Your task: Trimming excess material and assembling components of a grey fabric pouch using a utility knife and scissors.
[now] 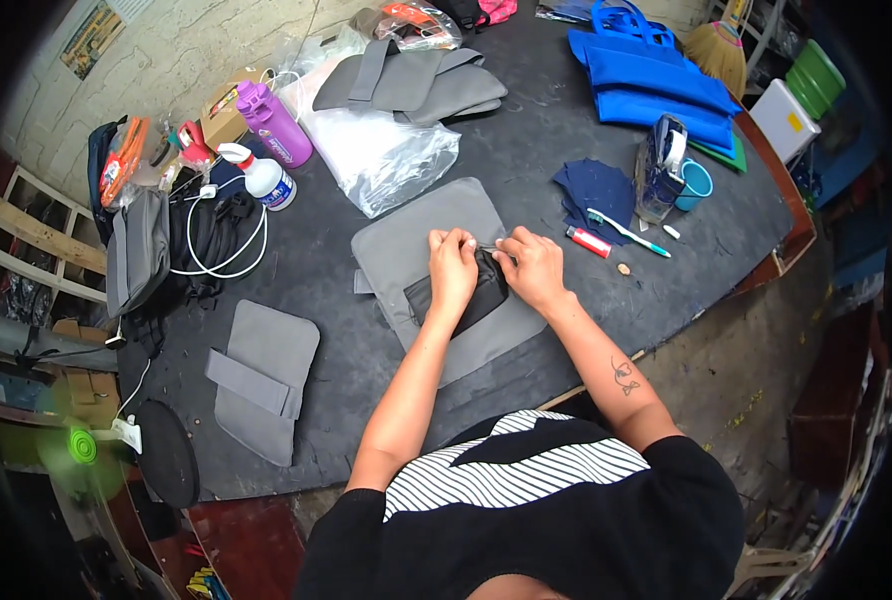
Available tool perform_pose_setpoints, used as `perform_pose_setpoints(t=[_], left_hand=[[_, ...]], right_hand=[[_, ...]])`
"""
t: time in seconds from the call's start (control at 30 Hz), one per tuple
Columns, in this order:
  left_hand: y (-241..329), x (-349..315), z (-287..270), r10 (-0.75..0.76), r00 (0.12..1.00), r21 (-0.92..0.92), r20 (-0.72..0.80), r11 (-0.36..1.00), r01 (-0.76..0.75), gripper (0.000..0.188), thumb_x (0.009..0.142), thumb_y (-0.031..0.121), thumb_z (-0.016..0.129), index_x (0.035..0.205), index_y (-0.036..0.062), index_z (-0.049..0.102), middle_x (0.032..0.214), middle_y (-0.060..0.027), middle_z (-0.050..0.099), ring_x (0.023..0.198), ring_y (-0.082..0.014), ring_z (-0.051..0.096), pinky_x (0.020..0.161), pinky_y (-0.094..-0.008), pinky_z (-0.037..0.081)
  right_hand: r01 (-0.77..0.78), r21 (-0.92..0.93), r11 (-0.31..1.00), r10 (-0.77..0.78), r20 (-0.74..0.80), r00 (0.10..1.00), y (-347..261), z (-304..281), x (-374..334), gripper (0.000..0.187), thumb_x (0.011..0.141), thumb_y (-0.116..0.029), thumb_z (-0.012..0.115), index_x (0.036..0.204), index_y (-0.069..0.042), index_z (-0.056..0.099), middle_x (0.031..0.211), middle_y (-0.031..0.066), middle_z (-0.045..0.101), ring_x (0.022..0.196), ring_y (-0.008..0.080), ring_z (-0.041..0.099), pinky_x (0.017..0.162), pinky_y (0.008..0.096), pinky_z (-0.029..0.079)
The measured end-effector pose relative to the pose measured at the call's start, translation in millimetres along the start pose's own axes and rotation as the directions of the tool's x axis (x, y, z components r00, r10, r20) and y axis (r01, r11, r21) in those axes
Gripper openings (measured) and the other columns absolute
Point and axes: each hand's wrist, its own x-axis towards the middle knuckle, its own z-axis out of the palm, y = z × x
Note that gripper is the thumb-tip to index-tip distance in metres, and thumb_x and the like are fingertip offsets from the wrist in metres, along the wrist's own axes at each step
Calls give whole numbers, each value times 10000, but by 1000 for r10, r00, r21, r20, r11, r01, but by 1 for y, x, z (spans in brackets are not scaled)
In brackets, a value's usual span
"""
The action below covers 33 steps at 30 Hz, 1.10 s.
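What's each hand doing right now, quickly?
Left hand: closed, fingers apparently pinching the upper edge of the black fabric on the gray piece.
Right hand: closed, apparently pinching that same edge.

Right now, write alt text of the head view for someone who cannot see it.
A person's left hand and right hand pinch the edge of black fabric on a grey panel on a black table. A strapped panel lies to the left; beyond are a purple bottle, a spray bottle and blue bags.
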Motion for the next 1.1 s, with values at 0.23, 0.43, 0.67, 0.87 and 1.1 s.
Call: perform_pose_setpoints(t=[0.23,0.43,0.67,0.87,1.1], left_hand=[[-3,1,0,2,1000,-7,-9,1000,-2,49,850,34,582,835,-13,584,874,-166,516,860,-328,527,769,-410,456],[-10,0,3,51,998,21,-22,998,-51,71,865,53,598,834,-12,602,845,-144,514,806,-273,515,732,-351,450],[-10,2,0,97,982,-41,-161,994,-105,80,898,56,558,870,-13,586,901,-126,497,751,-211,542,666,-331,470],[7,13,-21,31,977,-140,-209,988,-62,159,887,78,573,773,-32,585,846,-96,513,678,-157,547,606,-291,451],[44,-1,-19,27,989,-272,-145,960,-66,71,817,34,645,787,-26,623,829,-78,512,684,-148,536,628,-269,453]], right_hand=[[-133,49,990,127,118,985,-7,-10,5,132,722,-168,730,810,-71,711,756,66,587,718,263,634,672,386,492],[-13,-41,999,18,130,991,-6,-5,10,133,724,-172,728,811,-73,713,755,69,587,726,263,636,699,395,489],[-85,64,994,79,97,992,-3,-10,7,138,761,-164,706,844,-55,689,819,78,607,756,262,650,668,385,498],[-443,192,876,436,80,896,19,-9,-2,392,785,-265,722,1077,-35,600,977,115,640,786,276,657,730,364,506],[-640,150,753,535,428,729,29,5,6,380,734,-198,762,1022,0,614,827,109,664,773,203,644,720,331,493]])
